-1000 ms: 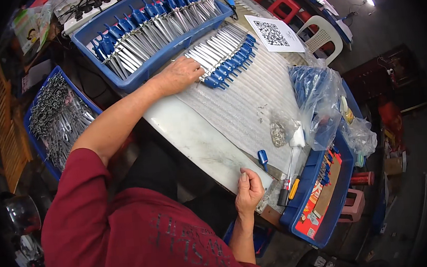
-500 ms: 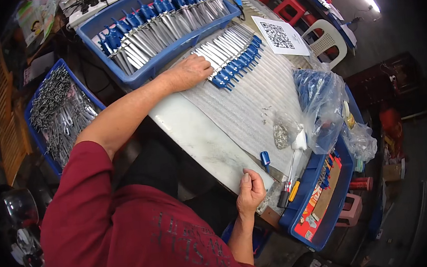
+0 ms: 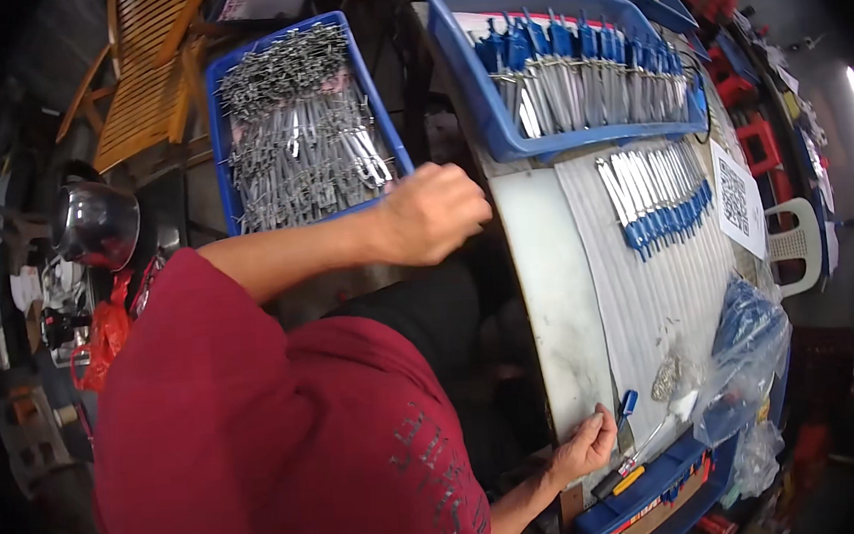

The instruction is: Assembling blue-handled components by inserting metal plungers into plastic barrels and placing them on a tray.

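My left hand [image 3: 433,214], slightly blurred, hangs in the air between the table edge and a blue bin [image 3: 395,134] heaped with thin metal parts [image 3: 304,166]. Its fingers are curled and nothing shows sticking out of them. At the table's near corner, my right hand [image 3: 586,445] is closed with thumb and forefinger together; whatever they hold, if anything, is too small to make out. Just beyond it lies a single blue handle-like piece [image 3: 627,404]. A row of metal strips with blue ends [image 3: 664,188] rests on a white foam sheet [image 3: 640,300].
A blue tray [image 3: 597,137] of similar blue-ended pieces stands at the far end. Small loose metal bits [image 3: 668,373], a screwdriver with a yellow handle [image 3: 628,480], a clear plastic bag [image 3: 745,362] and another blue bin [image 3: 593,525] crowd the right side. A printed card [image 3: 738,202] lies beyond.
My left hand has left the row of blue-ended strips and swung left toward the bin of metal parts. The view has turned leftward. My right hand stays closed near the table corner.
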Demonstrator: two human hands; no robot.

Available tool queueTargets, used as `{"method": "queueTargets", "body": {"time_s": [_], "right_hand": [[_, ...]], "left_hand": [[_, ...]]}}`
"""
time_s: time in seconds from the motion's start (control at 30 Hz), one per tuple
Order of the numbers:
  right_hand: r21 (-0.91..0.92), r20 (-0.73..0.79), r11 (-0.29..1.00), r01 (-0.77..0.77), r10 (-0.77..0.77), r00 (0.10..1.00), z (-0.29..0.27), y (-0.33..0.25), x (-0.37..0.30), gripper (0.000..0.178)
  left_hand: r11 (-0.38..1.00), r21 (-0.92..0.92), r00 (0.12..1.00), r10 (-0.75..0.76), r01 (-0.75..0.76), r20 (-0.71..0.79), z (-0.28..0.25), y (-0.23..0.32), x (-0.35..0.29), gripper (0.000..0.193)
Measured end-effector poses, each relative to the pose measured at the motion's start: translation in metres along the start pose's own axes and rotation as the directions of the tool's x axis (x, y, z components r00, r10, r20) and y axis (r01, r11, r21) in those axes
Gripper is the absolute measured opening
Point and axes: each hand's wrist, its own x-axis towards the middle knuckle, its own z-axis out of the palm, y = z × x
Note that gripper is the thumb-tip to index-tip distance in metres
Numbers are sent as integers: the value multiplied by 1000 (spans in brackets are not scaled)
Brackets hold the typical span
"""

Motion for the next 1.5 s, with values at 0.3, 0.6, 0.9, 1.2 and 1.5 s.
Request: {"method": "queueTargets", "body": {"time_s": [0.3,0.6,0.9,1.2,1.5], "right_hand": [[-39,24,999,15,-14,1000,1,0,4,16],[-133,-2,991,30,-30,1000,4,-8,3,16],[-162,23,986,45,-42,999,-3,5,8,15],[-125,15,991,48,-46,999,-5,11,10,14],[-147,34,983,111,-108,994,-3,9,10,15]], "left_hand": [[820,328,808,-549,470,213,-70,-146,-121,8],[602,447,571,-791,662,219,-105,-211,-154,10],[501,427,426,-865,753,263,-128,-221,-192,20],[117,275,58,-975,954,213,-142,-202,-186,36],[323,626,220,-946,709,238,-138,-183,-160,23]]}}
